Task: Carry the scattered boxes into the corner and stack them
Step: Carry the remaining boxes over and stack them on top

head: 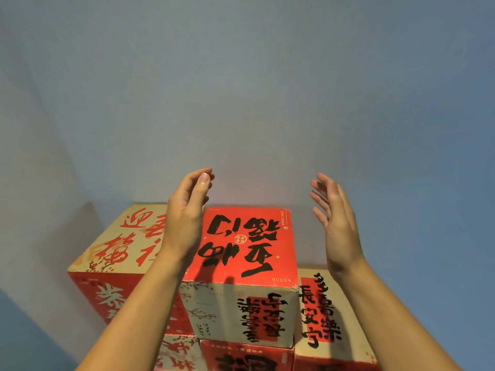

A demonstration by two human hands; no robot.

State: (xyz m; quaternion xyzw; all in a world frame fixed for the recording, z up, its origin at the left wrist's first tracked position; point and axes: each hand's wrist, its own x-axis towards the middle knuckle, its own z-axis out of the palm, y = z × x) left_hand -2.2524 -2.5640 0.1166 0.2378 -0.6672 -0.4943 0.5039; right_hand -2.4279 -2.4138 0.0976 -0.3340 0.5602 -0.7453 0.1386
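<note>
A stack of red and cream cardboard boxes with large brush characters stands against the blue-grey wall. The red-topped box point(249, 245) sits on top in the middle, with a cream-topped box point(117, 236) to its left and a lower box point(321, 311) to its right. More boxes point(246, 357) lie underneath. My left hand point(187, 210) hovers above the left edge of the red-topped box, fingers loosely curved, holding nothing. My right hand point(334, 218) is raised to the right of that box, fingers spread, palm facing inward, touching nothing.
The plain blue-grey wall point(254, 89) fills the upper view directly behind the stack. A wall corner line point(53, 170) runs down on the left. A strip of blue floor or wall point(32, 330) shows at the lower left.
</note>
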